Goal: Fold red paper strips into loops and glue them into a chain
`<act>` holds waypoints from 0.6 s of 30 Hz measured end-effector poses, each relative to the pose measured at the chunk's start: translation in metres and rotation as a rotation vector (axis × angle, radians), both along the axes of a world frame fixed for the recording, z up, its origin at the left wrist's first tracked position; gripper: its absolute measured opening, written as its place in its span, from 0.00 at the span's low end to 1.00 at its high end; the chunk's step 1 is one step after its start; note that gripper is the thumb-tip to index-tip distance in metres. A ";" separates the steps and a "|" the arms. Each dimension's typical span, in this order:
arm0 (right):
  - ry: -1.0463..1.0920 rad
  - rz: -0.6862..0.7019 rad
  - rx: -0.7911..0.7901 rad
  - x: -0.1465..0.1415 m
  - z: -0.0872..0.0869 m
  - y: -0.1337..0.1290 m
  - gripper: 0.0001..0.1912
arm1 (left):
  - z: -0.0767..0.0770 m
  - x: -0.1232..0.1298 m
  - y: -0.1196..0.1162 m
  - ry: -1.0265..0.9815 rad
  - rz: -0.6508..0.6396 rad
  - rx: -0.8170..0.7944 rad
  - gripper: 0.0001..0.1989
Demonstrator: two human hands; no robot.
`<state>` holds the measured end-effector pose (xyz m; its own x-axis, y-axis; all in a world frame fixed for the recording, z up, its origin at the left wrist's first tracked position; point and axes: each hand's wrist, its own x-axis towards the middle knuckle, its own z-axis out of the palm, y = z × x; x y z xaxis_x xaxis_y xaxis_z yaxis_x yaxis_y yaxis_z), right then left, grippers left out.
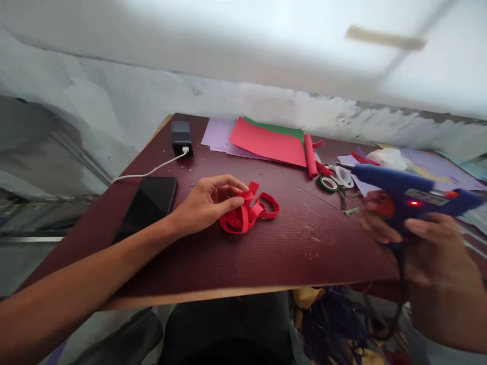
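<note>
My left hand (pixel 213 203) pinches a red paper strip bundle (pixel 247 215) between thumb and fingers near the middle of the table. The strips curl into several loops, and one loop sticks out to the right. At the right, my right hand (pixel 426 243) grips a blue hot glue gun (pixel 395 185), its nozzle pointing left over the table and its small red light lit. That hand is somewhat blurred. The glue gun is well apart from the red strips.
A black phone (pixel 152 203) lies left of my left hand. Behind it stands a dark power bank (pixel 181 136) with a white cable (pixel 152 170). Red paper (pixel 270 142), purple sheets (pixel 216 134), a red paper roll (pixel 310 156) and green tape (pixel 327 184) sit toward the wall.
</note>
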<state>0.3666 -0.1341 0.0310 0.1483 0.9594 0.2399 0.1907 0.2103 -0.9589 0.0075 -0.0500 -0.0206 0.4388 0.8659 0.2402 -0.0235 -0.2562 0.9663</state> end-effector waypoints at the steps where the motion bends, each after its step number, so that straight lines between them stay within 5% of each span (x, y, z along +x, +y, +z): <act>1: 0.053 0.032 -0.022 -0.016 -0.001 0.007 0.20 | -0.001 0.000 0.000 -0.006 -0.002 -0.004 0.09; 5: -0.240 0.112 -0.111 -0.048 -0.010 0.030 0.09 | -0.001 -0.001 -0.001 -0.016 -0.017 -0.032 0.09; 9: -0.367 0.280 0.035 -0.053 -0.017 0.051 0.01 | 0.002 0.000 -0.003 -0.035 -0.037 -0.080 0.09; 18: -0.686 0.425 0.363 -0.066 -0.024 0.057 0.09 | 0.003 0.000 -0.007 -0.076 -0.084 -0.153 0.08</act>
